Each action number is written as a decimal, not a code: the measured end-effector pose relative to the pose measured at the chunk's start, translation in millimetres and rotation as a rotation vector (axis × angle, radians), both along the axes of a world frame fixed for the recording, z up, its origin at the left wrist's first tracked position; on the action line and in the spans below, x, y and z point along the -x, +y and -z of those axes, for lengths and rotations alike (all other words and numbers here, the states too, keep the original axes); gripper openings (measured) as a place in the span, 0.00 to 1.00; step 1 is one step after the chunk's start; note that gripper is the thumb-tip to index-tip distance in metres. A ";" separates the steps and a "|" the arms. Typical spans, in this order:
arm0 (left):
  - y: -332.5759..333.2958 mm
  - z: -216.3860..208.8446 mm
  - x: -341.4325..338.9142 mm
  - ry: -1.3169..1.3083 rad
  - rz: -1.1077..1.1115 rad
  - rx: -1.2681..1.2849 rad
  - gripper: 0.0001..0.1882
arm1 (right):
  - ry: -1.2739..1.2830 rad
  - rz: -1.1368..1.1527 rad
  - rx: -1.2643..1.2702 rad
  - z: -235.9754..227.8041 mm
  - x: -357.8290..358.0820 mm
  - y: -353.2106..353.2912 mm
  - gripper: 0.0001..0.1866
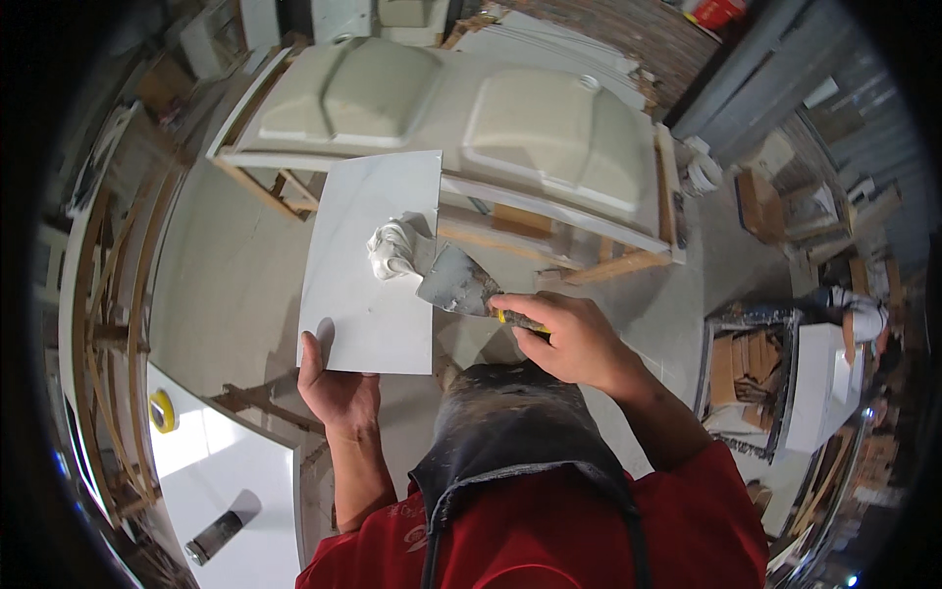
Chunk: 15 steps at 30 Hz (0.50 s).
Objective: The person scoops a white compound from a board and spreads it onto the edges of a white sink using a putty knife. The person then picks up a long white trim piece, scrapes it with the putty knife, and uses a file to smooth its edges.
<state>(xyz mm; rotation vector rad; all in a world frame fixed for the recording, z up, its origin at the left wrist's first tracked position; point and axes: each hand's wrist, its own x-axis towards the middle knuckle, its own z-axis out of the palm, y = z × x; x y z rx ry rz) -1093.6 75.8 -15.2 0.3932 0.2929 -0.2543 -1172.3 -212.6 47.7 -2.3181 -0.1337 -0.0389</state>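
A flat white rectangular board [343, 255] rests on my left hand [339, 393], which grips its near edge with the thumb on top and the fingers underneath. On the board's upper right part sits a mound of thick white paste [392, 247]. My right hand [569, 334] is wrapped round the dark and yellow handle of a putty knife [459, 283]. Its wide, paste-smeared blade is at the board's right edge, with a strand of paste reaching toward its corner.
Ahead stands a wooden-framed bench [549, 221] bearing two upturned cream basins [535, 128]. At lower left a white surface [231, 461] holds yellow tape [162, 410] and a dark cylinder [216, 537]. To the right are a box of cardboard pieces [746, 368] and another person [863, 319].
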 end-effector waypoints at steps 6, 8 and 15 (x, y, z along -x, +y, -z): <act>-45.6 -10.6 16.3 -0.089 0.097 -0.015 0.27 | 0.061 0.179 -0.001 -10.3 67.1 -76.7 0.21; -69.4 -25.7 28.5 -0.176 0.129 -0.058 0.27 | 0.042 0.242 -0.138 -18.0 99.0 -108.4 0.19; -174.1 -36.6 97.0 -0.287 0.242 -0.158 0.27 | -0.157 0.136 -0.055 -62.4 186.3 -193.1 0.17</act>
